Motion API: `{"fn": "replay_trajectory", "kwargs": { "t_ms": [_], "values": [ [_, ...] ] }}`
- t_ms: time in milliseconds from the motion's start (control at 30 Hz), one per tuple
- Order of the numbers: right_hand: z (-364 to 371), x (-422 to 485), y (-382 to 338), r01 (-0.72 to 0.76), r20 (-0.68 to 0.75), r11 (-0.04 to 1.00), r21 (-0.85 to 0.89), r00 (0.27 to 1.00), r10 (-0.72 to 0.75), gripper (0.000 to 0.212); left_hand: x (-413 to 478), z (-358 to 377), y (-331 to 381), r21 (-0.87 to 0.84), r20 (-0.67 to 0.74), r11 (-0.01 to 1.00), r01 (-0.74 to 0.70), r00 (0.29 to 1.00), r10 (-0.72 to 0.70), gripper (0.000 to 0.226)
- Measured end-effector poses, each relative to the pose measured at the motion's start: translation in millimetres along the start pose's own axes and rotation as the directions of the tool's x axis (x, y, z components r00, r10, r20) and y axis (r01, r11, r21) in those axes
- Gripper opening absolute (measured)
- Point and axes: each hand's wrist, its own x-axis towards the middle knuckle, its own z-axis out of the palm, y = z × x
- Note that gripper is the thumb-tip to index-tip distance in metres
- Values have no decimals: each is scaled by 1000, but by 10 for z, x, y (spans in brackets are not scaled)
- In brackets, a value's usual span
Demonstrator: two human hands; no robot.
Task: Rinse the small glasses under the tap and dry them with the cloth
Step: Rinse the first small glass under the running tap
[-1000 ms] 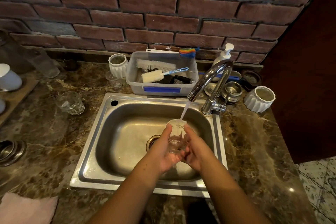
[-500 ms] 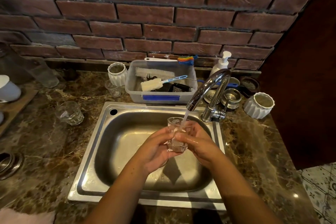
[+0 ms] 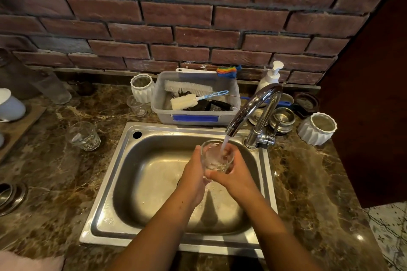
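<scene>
A small clear glass is held upright over the steel sink, right under the running tap. Water streams into it. My left hand wraps its left side and my right hand grips its right side, thumb across the front. Another small glass stands on the counter left of the sink, and a third sits by the white vase. A pink cloth shows at the bottom left corner.
Behind the sink stands a plastic tub with brushes. A soap pump, steel bowls and a white ribbed pot crowd the right. White cups sit on a board at far left, steel lids below.
Both hands raised the glass closer to the spout and turned it upright; water now runs straight into it.
</scene>
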Motion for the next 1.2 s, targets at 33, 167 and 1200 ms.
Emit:
{"fn": "replay_trajectory", "kwargs": {
  "t_ms": [33, 167, 1200],
  "values": [
    [-2, -6, 1, 0, 35, 1000, -9, 999, 0, 79, 14, -15, 16, -36, 13, 999, 7, 1000, -7, 48],
    [-125, -13, -18, 46, 57, 998, -46, 997, -43, 74, 34, -36, 25, -21, 65, 1000, -3, 998, 4, 47],
    [-75, -17, 101, -223, 155, 967, 123, 967, 203, 57, -1, -193, -214, -59, 112, 997, 58, 992, -51, 63]
  ]
}}
